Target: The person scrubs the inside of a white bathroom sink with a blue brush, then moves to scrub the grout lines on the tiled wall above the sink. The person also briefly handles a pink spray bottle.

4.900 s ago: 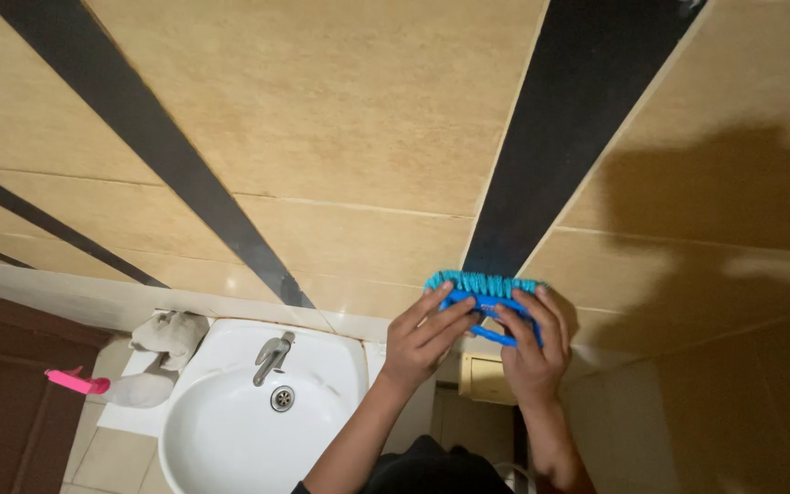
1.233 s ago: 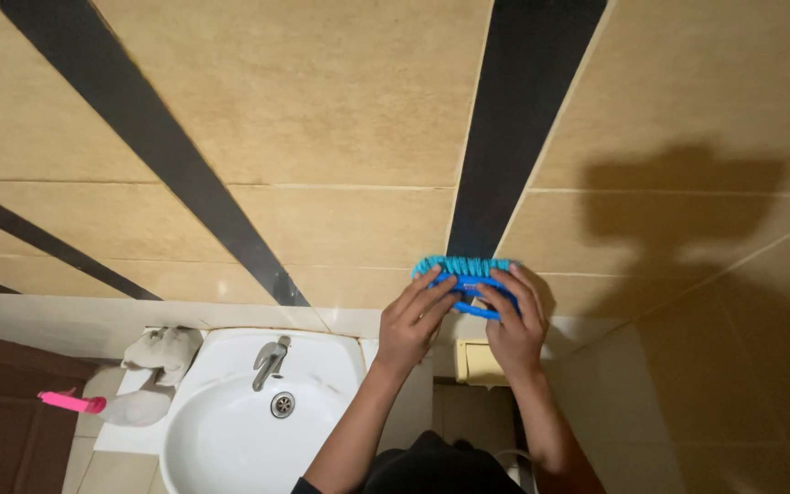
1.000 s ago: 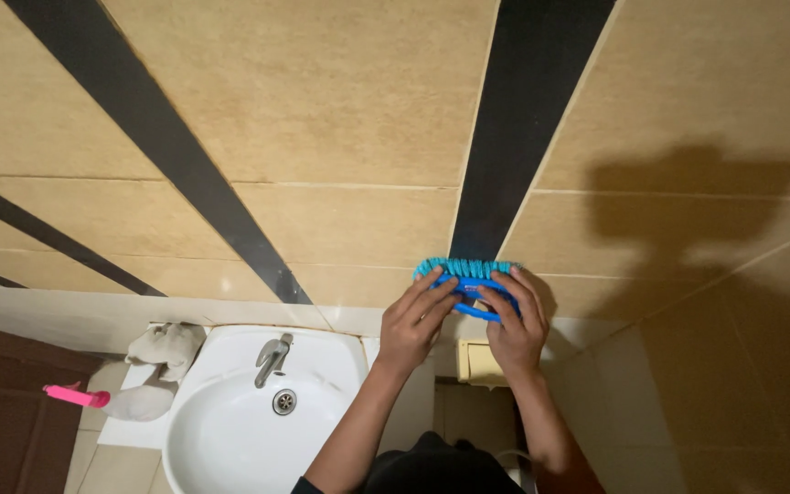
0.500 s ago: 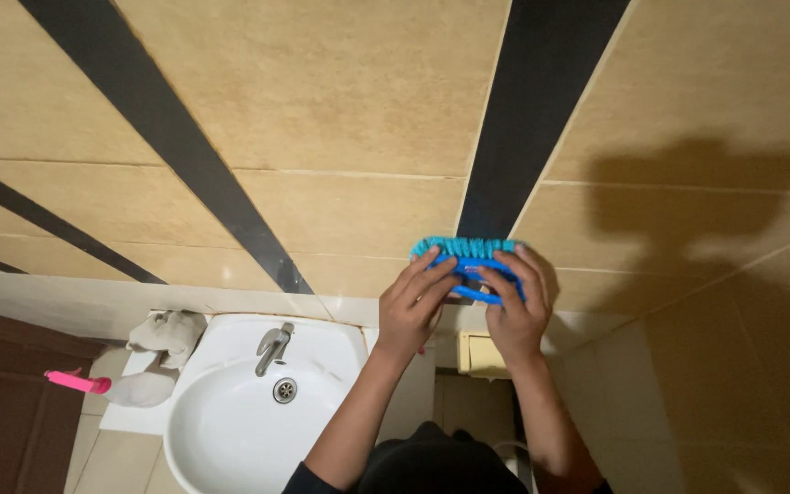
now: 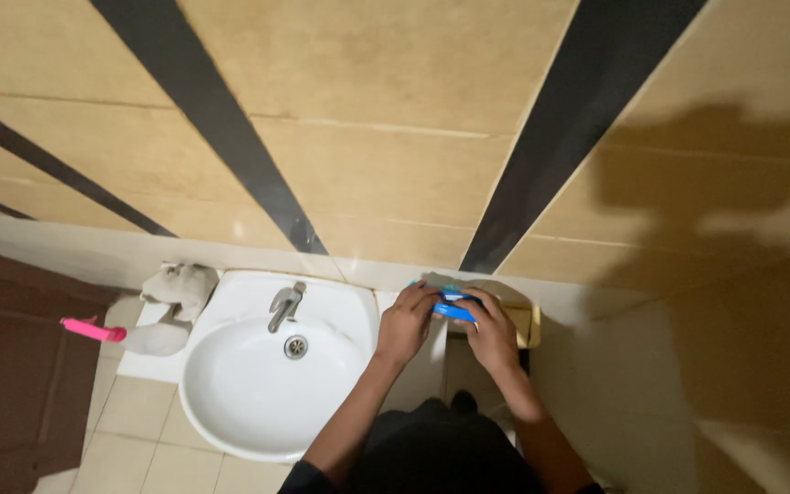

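Wall: beige tile crossed by black stripes, filling the upper frame from 9 to 3 o'clock. No suds, streaks or wet patches can be made out on it in this dim light, so how much has been scrubbed cannot be read.

Sink: white basin at 7 o'clock, bowl bare, with a metal tap at its back rim.

Cloth: pale, bunched, on the ledge left of the sink, with a pink handle just beside it at 9 o'clock.

Box: small yellowish container low against the wall, just right of the hands.

Left hand: fingers clenched over the near left end of the brush.

Right hand: fingers grasping the brush's right end.

Brush: blue, mostly hidden between both hands, held low at the foot of the wall, at 6 o'clock, between sink and box. Judged state: the work is at the bottom tile course; whether the bristles touch the tile cannot be told.
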